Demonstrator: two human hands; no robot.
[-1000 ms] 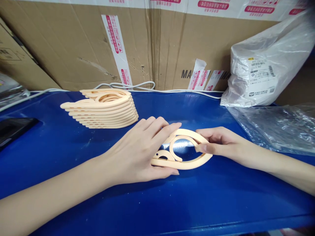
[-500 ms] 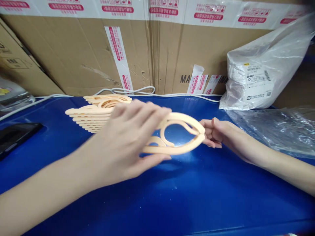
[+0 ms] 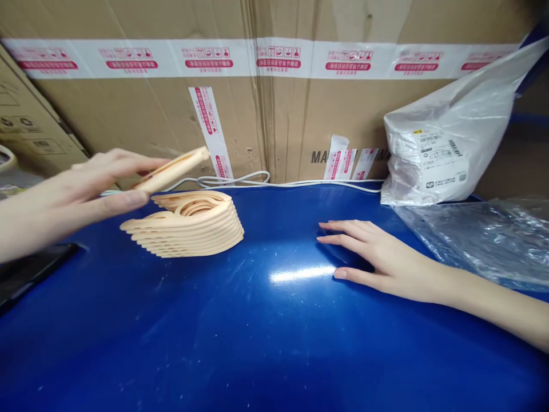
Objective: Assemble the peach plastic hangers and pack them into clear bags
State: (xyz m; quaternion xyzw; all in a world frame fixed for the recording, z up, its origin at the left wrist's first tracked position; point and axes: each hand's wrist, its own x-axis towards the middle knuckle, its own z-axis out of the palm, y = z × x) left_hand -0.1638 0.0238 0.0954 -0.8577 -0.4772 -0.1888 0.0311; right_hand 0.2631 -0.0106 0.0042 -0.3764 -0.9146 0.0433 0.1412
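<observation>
My left hand [image 3: 92,183] grips a folded peach plastic hanger [image 3: 174,167] between thumb and fingers, holding it tilted just above a stack of several identical folded hangers [image 3: 189,229] on the blue table [image 3: 257,332]. My right hand [image 3: 377,257] lies flat on the table to the right of the stack, fingers stretched out and spread, holding nothing.
Large taped cardboard boxes [image 3: 274,86] stand along the back. A white cable [image 3: 266,182] runs at their foot. A white plastic bag with a label [image 3: 441,149] and crinkled clear plastic [image 3: 484,234] lie at the right. A dark flat object [image 3: 30,272] lies at the left edge.
My left hand lifted the hanger off the table and carried it left to above the stack. My right hand let go of it and settled flat on the table.
</observation>
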